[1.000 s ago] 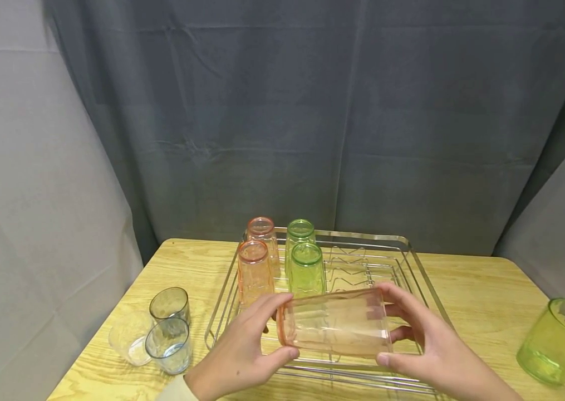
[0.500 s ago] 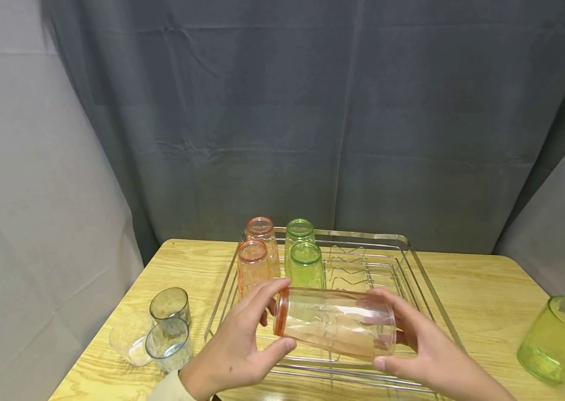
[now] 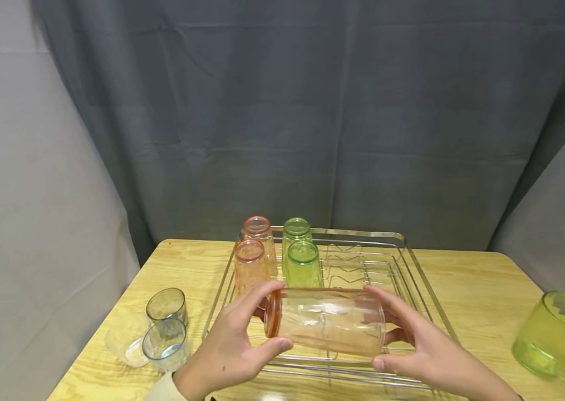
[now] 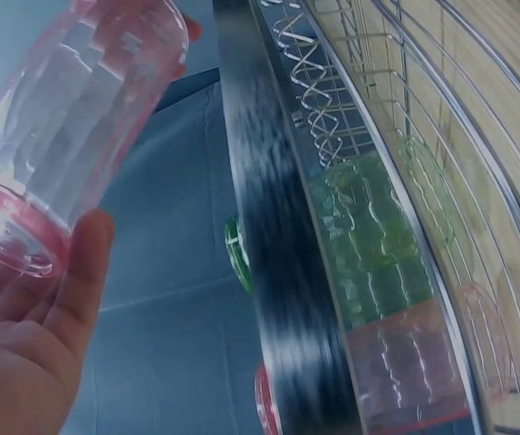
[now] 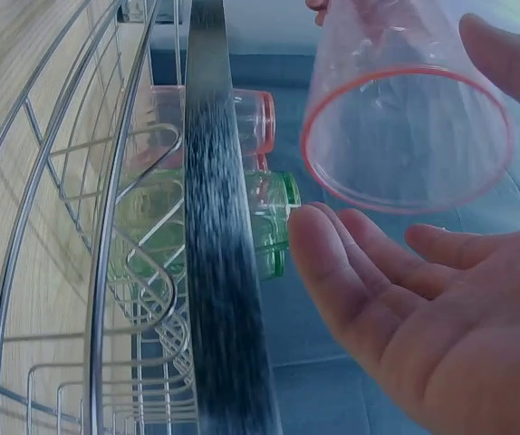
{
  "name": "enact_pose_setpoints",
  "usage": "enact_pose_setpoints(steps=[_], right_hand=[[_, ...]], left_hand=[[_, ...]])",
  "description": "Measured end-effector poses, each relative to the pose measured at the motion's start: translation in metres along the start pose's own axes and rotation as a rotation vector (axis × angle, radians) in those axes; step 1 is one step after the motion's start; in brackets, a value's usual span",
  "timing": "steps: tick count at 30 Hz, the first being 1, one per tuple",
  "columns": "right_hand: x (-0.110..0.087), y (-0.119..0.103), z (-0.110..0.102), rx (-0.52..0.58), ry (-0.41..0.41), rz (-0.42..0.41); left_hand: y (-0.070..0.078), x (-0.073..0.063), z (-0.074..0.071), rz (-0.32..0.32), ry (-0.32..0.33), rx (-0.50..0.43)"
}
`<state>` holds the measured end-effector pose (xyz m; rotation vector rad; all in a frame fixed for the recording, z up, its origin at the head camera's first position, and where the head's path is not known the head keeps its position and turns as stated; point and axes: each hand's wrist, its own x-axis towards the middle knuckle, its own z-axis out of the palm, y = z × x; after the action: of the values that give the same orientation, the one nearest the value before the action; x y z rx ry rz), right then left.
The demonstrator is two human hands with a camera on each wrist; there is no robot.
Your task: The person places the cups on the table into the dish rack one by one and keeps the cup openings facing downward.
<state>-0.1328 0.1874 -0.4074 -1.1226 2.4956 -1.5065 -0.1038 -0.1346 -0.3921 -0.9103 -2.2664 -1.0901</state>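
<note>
Surroundings before you: one dark grey curtain (image 3: 262, 122) behind, one wood-grained table (image 3: 467, 289) below, one wire rack (image 3: 357, 233) at the table's middle, its flat metal rim crossing both wrist views and covering part of the racked glasses there. Racked, bases up, in the rack's left half: four glasses, two orange-pink glasses (image 3: 250, 273) one behind the other, and two green glasses (image 3: 303, 270) likewise, just to their right. On the table left of the rack: three glasses grouped close, one smoky glass (image 3: 167, 307), one bluish glass (image 3: 166, 350), one clear glass (image 3: 127, 341). Right of the rack, well apart: one large yellow-green vessel (image 3: 550, 334). In your hands: one orange-tinted tumbler (image 3: 324, 320), lying sideways in the air over the rack's near part, base to the left, mouth to the right, hiding some of the wires in the head view. Your left hand (image 3: 234, 340), with a pale sleeve (image 3: 164, 388) at the wrist, grips the base end, thumb below and index finger above; your right hand (image 3: 417, 340) holds the mouth end between thumb and fingers, facing the left.
</note>
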Motion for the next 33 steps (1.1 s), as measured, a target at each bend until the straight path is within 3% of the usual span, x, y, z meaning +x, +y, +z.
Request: enact_pose_setpoints(steps=[3, 7, 11, 17, 24, 29, 33], right_hand=[[0.000, 0.003, -0.002, -0.024, 0.036, -0.023], [-0.003, 0.007, -0.008, -0.094, 0.137, -0.005], [-0.008, 0.016, -0.017, -0.173, 0.262, 0.079], [-0.015, 0.039, -0.026, -0.277, 0.408, 0.246], [-0.021, 0.056, -0.033, -0.286, 0.435, 0.479], [-0.019, 0.064, -0.035, -0.307, 0.450, 0.482], [-0.019, 0.071, -0.037, -0.288, 0.407, 0.488]], left_hand=[[0.000, -0.002, -0.004, -0.054, 0.008, 0.008], [-0.002, -0.004, -0.010, -0.076, 0.024, 0.024], [-0.005, -0.006, -0.017, -0.060, 0.054, 0.052], [-0.006, -0.007, -0.026, -0.090, 0.086, 0.100], [-0.007, -0.008, -0.033, -0.113, 0.101, 0.139], [-0.007, -0.010, -0.036, -0.112, 0.110, 0.164], [-0.007, -0.009, -0.040, -0.104, 0.112, 0.184]])
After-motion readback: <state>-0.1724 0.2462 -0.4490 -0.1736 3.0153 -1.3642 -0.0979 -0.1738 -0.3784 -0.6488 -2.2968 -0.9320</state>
